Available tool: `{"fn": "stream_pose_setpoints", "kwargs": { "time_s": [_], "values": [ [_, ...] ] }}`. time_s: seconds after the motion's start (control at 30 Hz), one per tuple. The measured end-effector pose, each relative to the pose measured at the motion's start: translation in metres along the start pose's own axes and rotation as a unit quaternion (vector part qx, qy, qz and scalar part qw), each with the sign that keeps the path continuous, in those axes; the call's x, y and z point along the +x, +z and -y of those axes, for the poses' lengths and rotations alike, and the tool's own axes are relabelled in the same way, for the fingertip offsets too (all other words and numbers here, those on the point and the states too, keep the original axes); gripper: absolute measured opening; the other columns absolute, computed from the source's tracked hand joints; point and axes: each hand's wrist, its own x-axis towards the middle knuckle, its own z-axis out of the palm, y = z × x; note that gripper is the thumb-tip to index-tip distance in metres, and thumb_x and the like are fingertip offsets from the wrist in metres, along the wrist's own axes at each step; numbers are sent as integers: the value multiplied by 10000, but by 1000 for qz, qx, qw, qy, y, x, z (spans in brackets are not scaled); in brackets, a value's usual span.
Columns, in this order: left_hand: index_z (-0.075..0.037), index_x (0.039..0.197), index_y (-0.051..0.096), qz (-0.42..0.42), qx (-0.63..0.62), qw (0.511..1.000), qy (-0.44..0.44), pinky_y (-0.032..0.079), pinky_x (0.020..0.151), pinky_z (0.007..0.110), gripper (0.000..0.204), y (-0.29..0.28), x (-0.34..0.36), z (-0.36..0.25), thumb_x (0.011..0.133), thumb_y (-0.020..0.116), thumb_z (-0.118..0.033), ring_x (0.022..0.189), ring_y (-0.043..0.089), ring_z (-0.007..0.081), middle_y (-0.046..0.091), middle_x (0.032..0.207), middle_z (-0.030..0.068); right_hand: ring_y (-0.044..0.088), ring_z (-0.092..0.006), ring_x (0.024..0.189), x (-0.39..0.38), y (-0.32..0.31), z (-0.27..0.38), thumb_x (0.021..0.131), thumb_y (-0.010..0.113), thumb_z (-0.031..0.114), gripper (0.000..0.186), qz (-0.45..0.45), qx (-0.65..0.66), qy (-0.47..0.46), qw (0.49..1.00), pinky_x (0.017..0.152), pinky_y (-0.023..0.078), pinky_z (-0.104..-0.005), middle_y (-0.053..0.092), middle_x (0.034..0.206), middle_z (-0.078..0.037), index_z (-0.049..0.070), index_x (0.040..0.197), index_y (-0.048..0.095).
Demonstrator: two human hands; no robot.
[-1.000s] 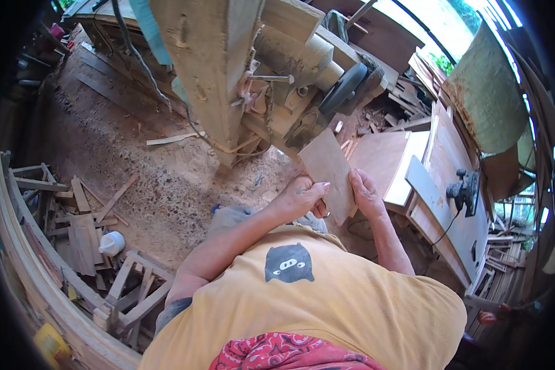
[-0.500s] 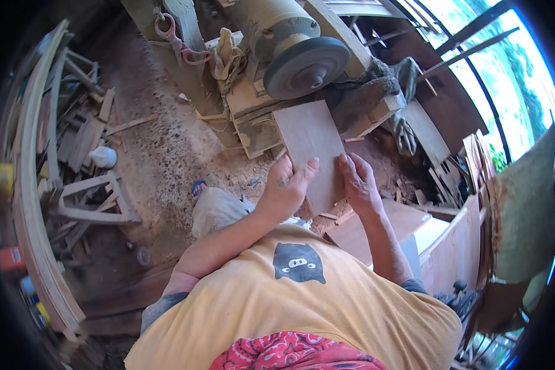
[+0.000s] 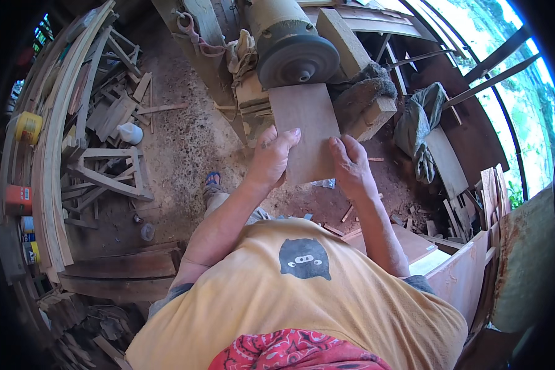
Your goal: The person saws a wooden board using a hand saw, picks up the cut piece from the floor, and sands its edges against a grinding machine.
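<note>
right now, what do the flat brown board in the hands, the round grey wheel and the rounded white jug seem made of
The flat brown board looks like bare wood or plywood: matte, tan face. The round grey wheel could be rubber or abrasive; its dull, dusty face leaves that open. The jug is probably moulded plastic: smooth, opaque surface.

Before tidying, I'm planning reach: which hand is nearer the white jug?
Left. The left hand, on the board's left edge, is right of the jug; the right hand, across the board, is farther right.
</note>
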Motion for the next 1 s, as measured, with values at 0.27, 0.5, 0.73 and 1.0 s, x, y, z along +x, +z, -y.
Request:
{"fn": "stream_pose_setpoints", "kwargs": {
  "time_s": [0.27,0.5,0.73,1.0],
  "values": [
    [14,1153,625,13,-26,999,13,565,854,344,266,1,-1,-8,956,560,-152,929,695,176,702,1069,105,434,-109,734,2,-1,9,1039,548,300,350,9,-9,20,1000,663,418,-326,467,740,-13,4,852,543],
    [36,1137,621,-6,-4,1000,7,539,840,327,250,5,-3,-18,941,544,-99,902,656,152,676,1033,98,440,-113,753,4,4,8,1041,547,303,349,-3,25,17,1000,691,417,-326,470,749,-14,2,865,550],
    [10,1159,633,13,-17,1000,2,566,835,326,261,-1,-2,-17,954,556,-132,914,694,164,706,1050,99,424,-106,748,2,6,9,1043,549,310,351,-4,21,37,999,679,410,-321,467,751,-7,14,856,550],
    [23,1068,640,-5,18,1000,-15,532,777,303,202,15,3,-17,935,554,-102,833,637,115,677,978,75,419,-76,711,1,-3,9,1042,569,301,326,-41,67,35,996,636,395,-291,467,736,34,22,874,580]
  ]
}}
